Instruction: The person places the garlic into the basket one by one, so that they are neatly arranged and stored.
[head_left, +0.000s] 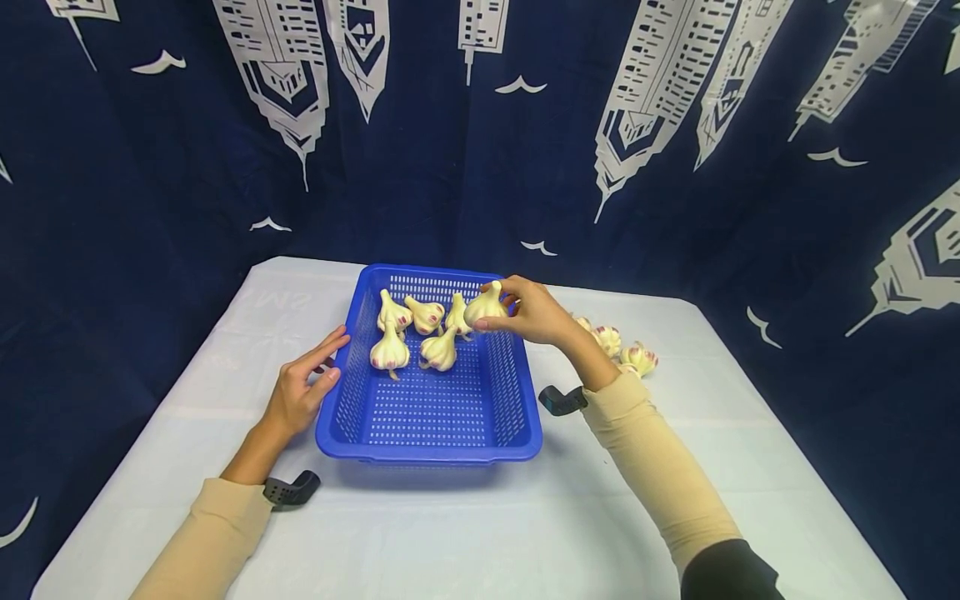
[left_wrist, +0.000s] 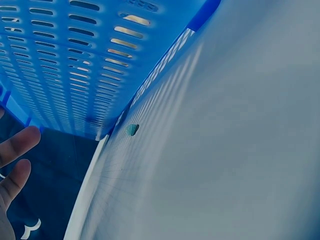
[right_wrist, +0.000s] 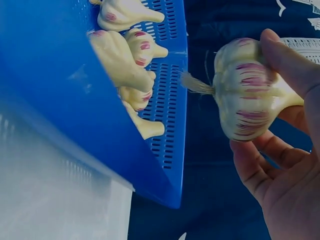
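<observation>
Between the thumb and fingers of my right hand [head_left: 542, 312] is a garlic bulb [head_left: 486, 312], held above the far right part of a blue perforated basket [head_left: 427, 454]. In the right wrist view the held bulb [right_wrist: 245, 100] shows purple streaks and a tuft of roots, clear of the basket wall. Several garlic bulbs [head_left: 390, 350] lie in the far half of the basket. My left hand [head_left: 300, 387] rests its extended fingers at the basket's left rim, thumb apart from them. The left wrist view shows the basket's slotted wall [left_wrist: 75, 55] and some fingertips [left_wrist: 25, 142].
More garlic bulbs [head_left: 639, 358] lie on the white-covered table [head_left: 600, 517] right of the basket, partly hidden behind my right forearm. A dark blue cloth [head_left: 465, 183] with white building prints hangs behind the table. A small green spot [left_wrist: 132, 130] shows beside the basket.
</observation>
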